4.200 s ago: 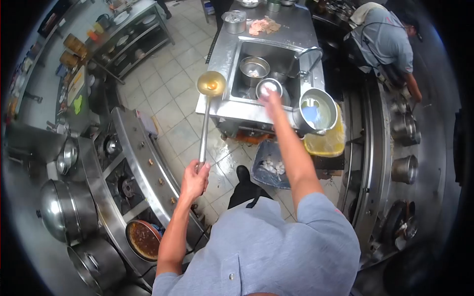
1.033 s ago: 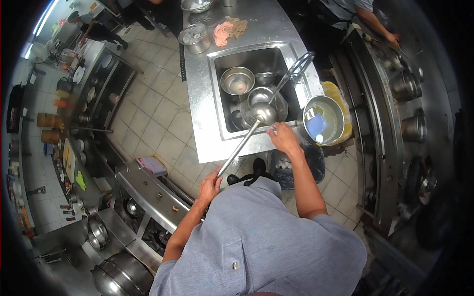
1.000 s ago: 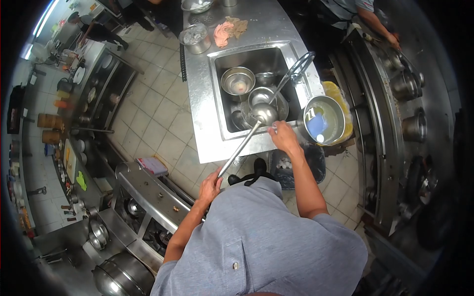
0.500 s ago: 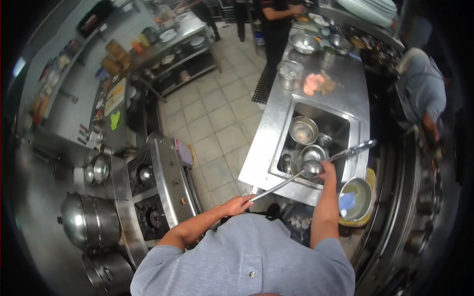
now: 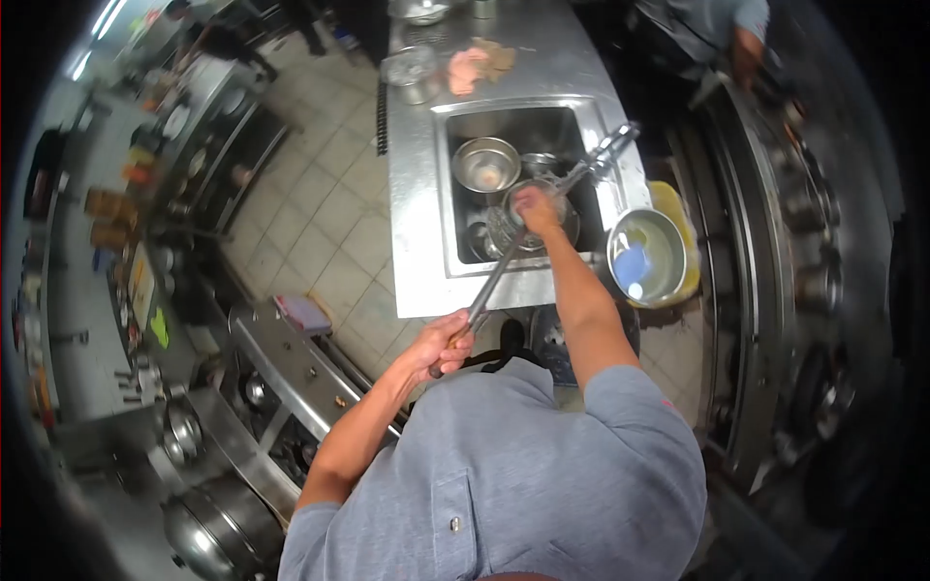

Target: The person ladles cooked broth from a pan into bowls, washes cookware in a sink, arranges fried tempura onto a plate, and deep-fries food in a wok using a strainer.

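Observation:
My left hand (image 5: 448, 347) is closed around the handle end of a long-handled ladle (image 5: 497, 278), just off the sink's front edge. The ladle slants up and away over the sink (image 5: 446, 145). At its far end, my right hand (image 5: 536, 208) is curled over the head, smeared by motion; whatever its fingers hold is hidden. Beneath that hand lie a metal bowl and a wire strainer (image 5: 504, 232), partly covered. A steel bowl (image 5: 487, 165) with something pale inside sits at the sink's back left. Water runs from the faucet (image 5: 612, 145) toward my right hand.
Right of the sink stands a steel pot (image 5: 647, 257) with a blue item inside, on a yellow container (image 5: 690, 281). Pink and brown cloths (image 5: 470, 70) and a metal pot (image 5: 412, 76) lie behind the sink. A stove (image 5: 300, 368) stands left; a co-worker (image 5: 702, 39) is at upper right.
The view has swung, so the sink appears higher and farther left. My left hand's fingers have wrapped round the handle. The ladle stands steeper, and my right hand now covers its head.

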A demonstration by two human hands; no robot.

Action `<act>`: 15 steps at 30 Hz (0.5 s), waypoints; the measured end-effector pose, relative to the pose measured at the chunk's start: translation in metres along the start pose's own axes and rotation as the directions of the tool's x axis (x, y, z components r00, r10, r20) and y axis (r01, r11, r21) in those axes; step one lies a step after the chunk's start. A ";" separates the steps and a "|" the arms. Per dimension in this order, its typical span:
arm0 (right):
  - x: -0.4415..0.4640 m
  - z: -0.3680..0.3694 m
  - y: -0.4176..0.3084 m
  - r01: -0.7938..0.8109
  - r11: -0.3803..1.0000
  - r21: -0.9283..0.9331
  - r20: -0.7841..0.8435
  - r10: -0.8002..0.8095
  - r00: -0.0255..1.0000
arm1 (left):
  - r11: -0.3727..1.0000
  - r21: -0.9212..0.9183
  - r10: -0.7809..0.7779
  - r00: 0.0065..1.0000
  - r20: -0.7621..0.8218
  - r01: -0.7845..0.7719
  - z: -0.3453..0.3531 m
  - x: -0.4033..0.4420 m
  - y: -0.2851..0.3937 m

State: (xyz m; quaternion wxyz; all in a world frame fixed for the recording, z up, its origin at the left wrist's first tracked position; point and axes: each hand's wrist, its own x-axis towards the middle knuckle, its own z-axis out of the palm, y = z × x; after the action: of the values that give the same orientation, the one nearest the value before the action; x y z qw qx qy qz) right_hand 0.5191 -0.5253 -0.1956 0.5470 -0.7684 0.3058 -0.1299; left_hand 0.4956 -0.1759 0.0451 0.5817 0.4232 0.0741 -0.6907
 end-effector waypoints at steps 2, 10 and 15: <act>0.001 -0.011 0.008 -0.016 0.936 -0.351 0.049 0.035 0.998 | 1.000 -0.017 -0.009 1.000 0.006 0.009 -0.006 0.004 -0.003; -0.024 -0.001 -0.005 -0.005 1.000 -0.005 -0.253 0.003 0.967 | 0.995 -0.030 -0.091 0.996 0.001 0.091 0.014 0.001 -0.009; -0.013 -0.003 0.050 0.076 0.780 -0.621 0.077 -0.035 0.996 | 0.997 0.014 -0.077 0.996 -0.035 0.077 0.008 -0.004 -0.014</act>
State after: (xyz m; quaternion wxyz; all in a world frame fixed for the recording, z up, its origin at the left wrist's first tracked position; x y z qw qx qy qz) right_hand 0.4910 -0.5306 -0.2384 0.2675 -0.9182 0.2919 -0.0139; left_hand 0.4794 -0.1734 0.0470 0.5500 0.4362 0.0949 -0.7059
